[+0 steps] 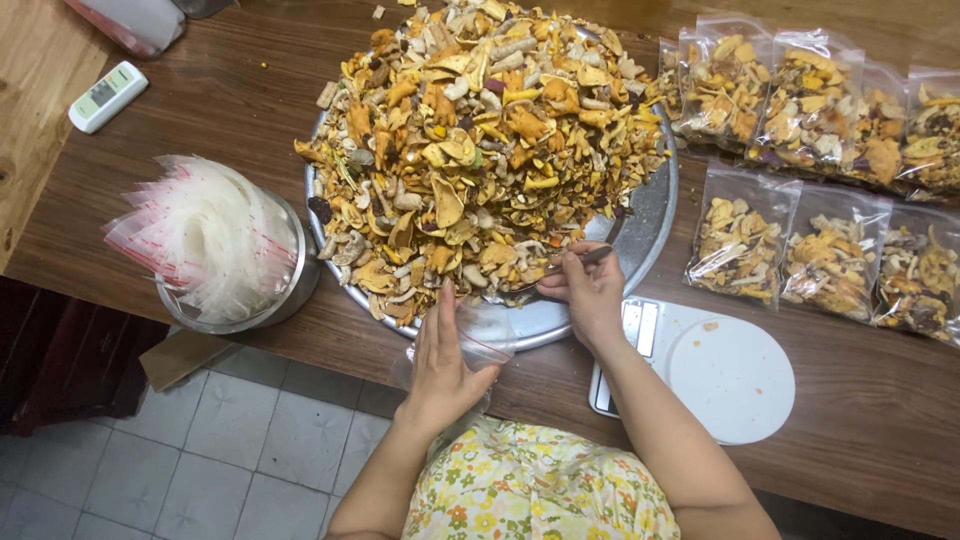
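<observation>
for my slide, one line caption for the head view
Left hand holds a clear bag while right hand spoons dried mix.

Even, soft indoor light falls from above. Pale glare sits on the bare rim of the metal tray (655, 215). Shadows are faint; focus is sharp, with slight wide-angle bending at the edges.

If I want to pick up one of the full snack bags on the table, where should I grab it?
Probably pinch the flat, empty top strip of a filled bag with your fingers, coming from above. The lower part bulges with loose dried pieces, so it would likely sag or crush.
</observation>
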